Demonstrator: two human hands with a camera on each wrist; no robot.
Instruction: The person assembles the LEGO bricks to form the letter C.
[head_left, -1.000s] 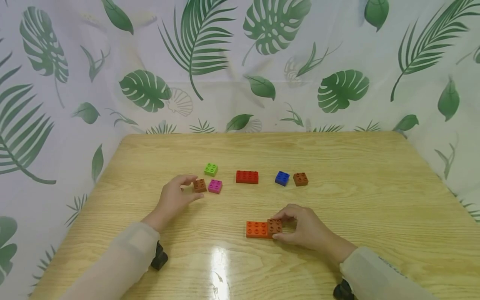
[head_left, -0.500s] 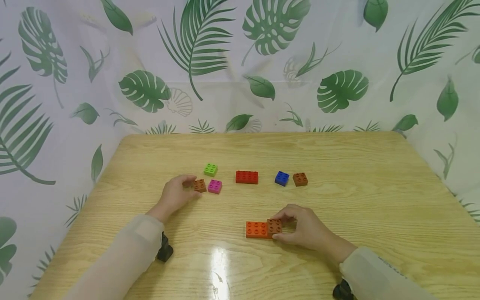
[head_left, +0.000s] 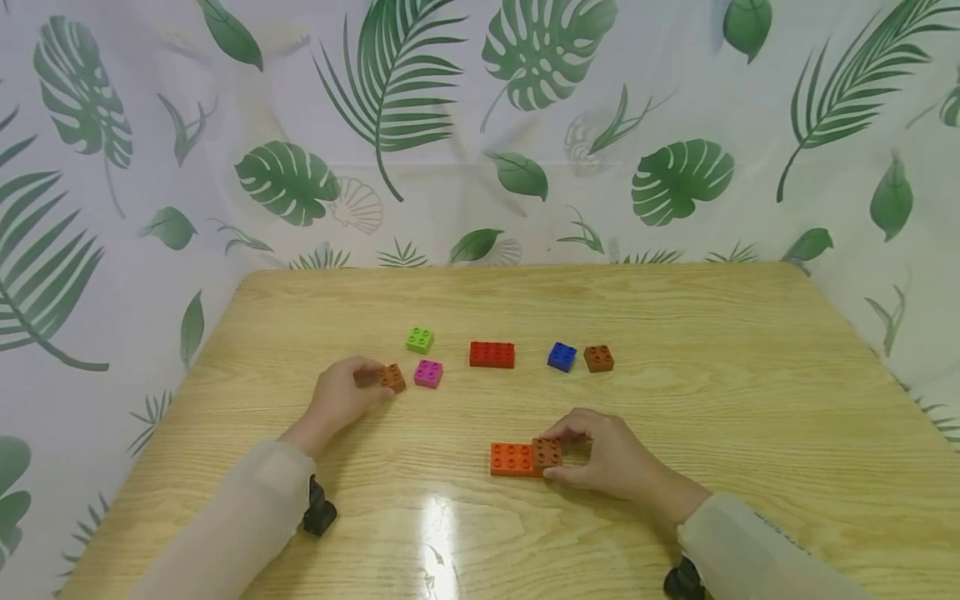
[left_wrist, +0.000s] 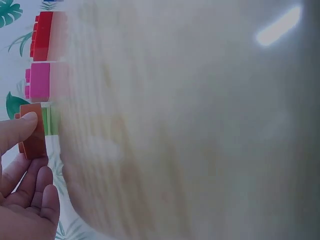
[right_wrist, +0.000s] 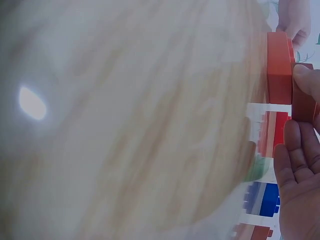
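Observation:
My left hand point(head_left: 335, 402) pinches a small brown brick point(head_left: 391, 378) between thumb and fingers. In the left wrist view that brown brick point(left_wrist: 33, 131) is slightly tilted, studs facing left. Just to its right lies a pink brick point(head_left: 428, 373), with a lime green brick point(head_left: 420, 340) behind. Nearer the front, my right hand point(head_left: 611, 457) grips a second brown brick point(head_left: 547, 452), which sits on the right end of a longer orange brick point(head_left: 512, 459). The right wrist view shows the thumb on this brown brick point(right_wrist: 303, 100), stacked against the orange brick's point(right_wrist: 279, 70) studded side.
Farther back on the wooden table point(head_left: 720, 350) lie a long red brick point(head_left: 492, 354), a blue brick point(head_left: 562, 357) and another brown brick point(head_left: 598, 358). A leaf-patterned cloth point(head_left: 570, 183) hangs behind the table and along its sides.
The left thumb and fingers have closed on the small brown brick and drawn it a little left, away from the pink one. My right hand and the orange brick stay in place.

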